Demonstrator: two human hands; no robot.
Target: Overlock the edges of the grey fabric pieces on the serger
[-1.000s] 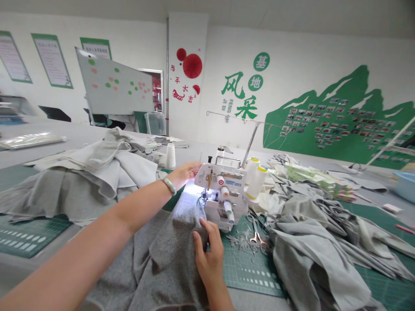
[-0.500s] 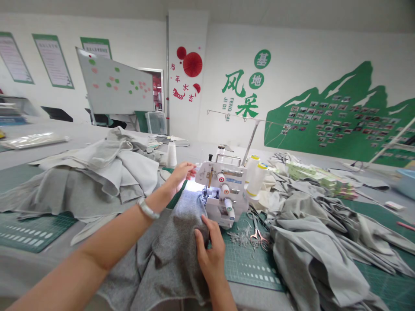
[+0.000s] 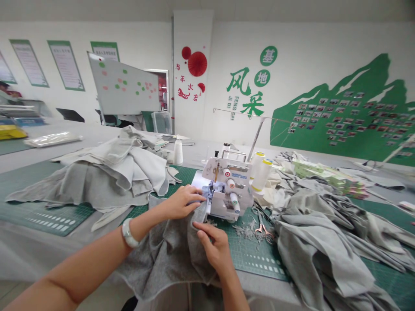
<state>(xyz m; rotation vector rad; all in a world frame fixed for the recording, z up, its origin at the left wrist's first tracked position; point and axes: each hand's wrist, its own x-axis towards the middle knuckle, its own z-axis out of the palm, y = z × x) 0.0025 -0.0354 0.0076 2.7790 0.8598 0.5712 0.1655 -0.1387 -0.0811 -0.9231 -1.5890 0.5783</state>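
Observation:
A grey fabric piece (image 3: 168,255) hangs over the table's front edge, its upper end at the needle area of a white overlock sewing machine (image 3: 227,185). My left hand (image 3: 184,201), with a pale bangle on the wrist, has its fingers and thumb closed on the fabric's upper end, just left of the presser foot. Lower down, my right hand (image 3: 214,246) pinches the fabric's right edge between thumb and fingers. The fabric under my left palm is hidden.
Scissors (image 3: 263,229) and grey thread scraps (image 3: 244,231) lie on the green cutting mat (image 3: 262,263) beside the machine. Grey cloth heaps (image 3: 324,246) fill the right; another cloth pile (image 3: 116,172) lies left. Thread cones (image 3: 262,175) stand behind the machine, one white cone (image 3: 178,152) left.
My left hand has come down from beside the machine's head onto the fabric. The fabric's upper end has shifted toward me, and the view has turned slightly left.

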